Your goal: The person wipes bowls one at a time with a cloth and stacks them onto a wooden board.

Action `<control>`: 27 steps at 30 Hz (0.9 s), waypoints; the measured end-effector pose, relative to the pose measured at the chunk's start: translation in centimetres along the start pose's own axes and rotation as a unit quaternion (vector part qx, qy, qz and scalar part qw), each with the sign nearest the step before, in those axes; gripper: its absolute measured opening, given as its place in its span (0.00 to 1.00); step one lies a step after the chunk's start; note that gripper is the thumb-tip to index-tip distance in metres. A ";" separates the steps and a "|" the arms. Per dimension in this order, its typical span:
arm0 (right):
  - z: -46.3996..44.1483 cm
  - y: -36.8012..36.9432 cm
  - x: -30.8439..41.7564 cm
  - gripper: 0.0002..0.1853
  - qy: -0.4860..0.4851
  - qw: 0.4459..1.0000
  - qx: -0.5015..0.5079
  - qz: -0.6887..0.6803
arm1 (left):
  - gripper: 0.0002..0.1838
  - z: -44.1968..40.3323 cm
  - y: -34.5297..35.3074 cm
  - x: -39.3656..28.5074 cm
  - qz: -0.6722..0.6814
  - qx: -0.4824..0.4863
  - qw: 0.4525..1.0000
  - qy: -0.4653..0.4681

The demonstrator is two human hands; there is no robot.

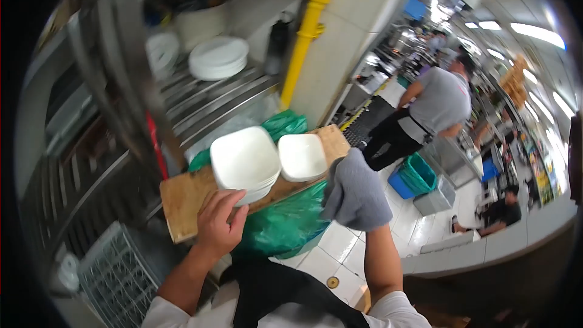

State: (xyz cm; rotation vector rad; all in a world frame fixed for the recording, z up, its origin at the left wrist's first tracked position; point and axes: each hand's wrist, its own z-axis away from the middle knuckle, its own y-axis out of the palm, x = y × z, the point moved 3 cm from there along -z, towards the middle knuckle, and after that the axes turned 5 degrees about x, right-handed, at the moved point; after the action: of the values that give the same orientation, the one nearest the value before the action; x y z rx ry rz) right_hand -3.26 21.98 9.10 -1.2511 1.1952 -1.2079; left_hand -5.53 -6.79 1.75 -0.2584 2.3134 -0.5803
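My left hand (220, 226) is at the near side of a stack of white square bowls (245, 159), its fingers stretched out and the thumb apart. The fingertips overlap the stack's lower edge; whether they touch it I cannot tell. A smaller white square bowl (302, 157) sits beside the stack. Both rest on a wooden board (182, 203). A grey cloth (359, 191) covers my right hand, raised just right of the board, and hides its fingers.
Under the board hangs a green plastic bag (285, 222). Left are a metal rack with white plates (218, 59) and a grey dish crate (118, 270). A yellow pipe (303, 39) runs up the wall. A person (434, 106) stands near a blue bin (404, 182); another sits far right.
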 end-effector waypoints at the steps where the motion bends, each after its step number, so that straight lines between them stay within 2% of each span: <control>1: 0.9 -0.2 -0.6 0.15 0.026 0.999 -0.020 -0.005 | 0.16 -1.1 0.4 0.0 -0.059 0.035 0.998 0.009; 2: 2.0 -0.5 -1.1 0.14 0.024 0.967 -0.080 -0.242 | 0.17 -2.0 0.8 0.1 -0.120 0.068 0.990 0.022; 3: 3.3 -0.6 -1.8 0.13 0.010 0.874 -0.149 -0.462 | 0.16 -2.4 1.4 1.1 -0.141 0.117 0.983 0.015; 4: 4.2 -0.9 -2.4 0.12 0.007 0.837 -0.161 -0.523 | 0.15 -2.4 2.2 2.4 -0.174 0.160 0.971 0.026; 6: 6.4 -0.7 -2.9 0.10 0.004 0.866 -0.140 -0.479 | 0.14 -3.0 2.7 3.6 -0.229 0.223 0.946 0.052; 9: 9.8 1.6 -2.1 0.08 -0.048 0.942 -0.075 -0.325 | 0.11 -4.5 2.8 2.7 -0.239 0.275 0.931 0.027; 10: 10.8 2.9 -1.1 0.07 -0.073 0.965 -0.052 -0.248 | 0.11 -4.9 2.7 2.2 -0.238 0.282 0.928 0.047; 12: 12.4 5.9 0.7 0.06 -0.124 0.991 -0.002 -0.055 | 0.10 -5.4 2.8 1.9 -0.253 0.313 0.915 0.018; 14: 13.7 9.0 1.8 0.06 -0.161 0.982 0.027 0.097 | 0.09 -5.9 3.0 1.6 -0.280 0.337 0.898 0.026; 15: 14.4 10.3 1.9 0.06 -0.148 0.984 0.026 0.093 | 0.09 -6.1 3.0 1.6 -0.313 0.351 0.882 0.018; 17: 15.7 11.3 1.9 0.10 -0.141 0.972 -0.178 0.057 | 0.09 -6.3 3.1 1.5 -0.323 0.356 0.877 0.017; 18: 16.1 10.9 1.7 0.10 -0.135 0.973 -0.179 0.055 | 0.09 -6.5 3.0 1.4 -0.336 0.355 0.872 0.007; 19: 16.3 10.1 1.0 0.08 -0.088 0.981 -0.108 -0.133 | 0.09 -6.6 2.9 0.9 -0.337 0.358 0.871 0.011; 20: 16.6 9.4 0.4 0.07 -0.040 0.948 -0.033 -0.315 | 0.09 -6.8 2.6 0.3 -0.342 0.343 0.875 0.006; 22: 17.2 7.3 -0.4 0.09 -0.039 0.936 -0.052 -0.346 | 0.09 -7.0 2.3 -0.1 -0.346 0.327 0.880 0.000; 25: 17.6 4.0 -1.6 0.29 -0.053 0.892 -0.093 -0.438 | 0.11 -7.5 1.5 0.3 -0.296 0.325 0.898 0.008; 26: 17.6 3.0 -1.6 0.36 -0.061 0.875 -0.102 -0.468 | 0.13 -7.7 1.7 0.2 -0.266 0.353 0.897 0.000; 27: 17.6 2.0 -1.2 0.36 -0.070 0.876 -0.095 -0.468 | 0.16 -7.9 1.8 0.1 -0.236 0.379 0.895 -0.009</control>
State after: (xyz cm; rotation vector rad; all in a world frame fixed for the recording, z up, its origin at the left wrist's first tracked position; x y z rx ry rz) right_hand 14.26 23.46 6.80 -2.1547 0.5721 -1.6472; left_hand -11.12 -2.65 5.86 -0.4364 1.8200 -1.6502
